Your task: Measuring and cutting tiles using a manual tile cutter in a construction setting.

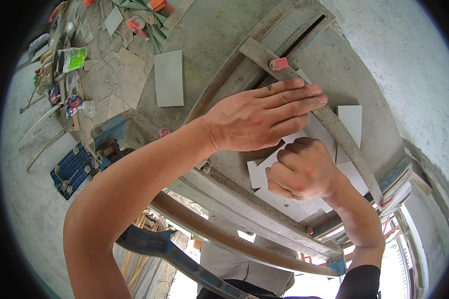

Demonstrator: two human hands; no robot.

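Observation:
My left hand (264, 115) lies flat, palm down and fingers stretched out, with the fingertips over a grey metal bar (336, 122). Close below it, my right hand (304, 169) is curled into a fist over white tile pieces (304, 212). The inside of that fist is hidden, so I cannot tell whether anything is in it. Several of the tile pieces lie at angles on the metal bed under my hands, partly covered by them. The bar crosses the bed diagonally and carries a pink cap (278, 64) near its upper end.
A pale rectangular tile (169, 78) lies at the upper left, and another white piece (349, 124) lies beyond the bar. A curved blue-grey handle (184, 261) passes below my left forearm. Broken tiles (129, 62), a bucket (72, 60) and a blue plastic piece (72, 169) are at left.

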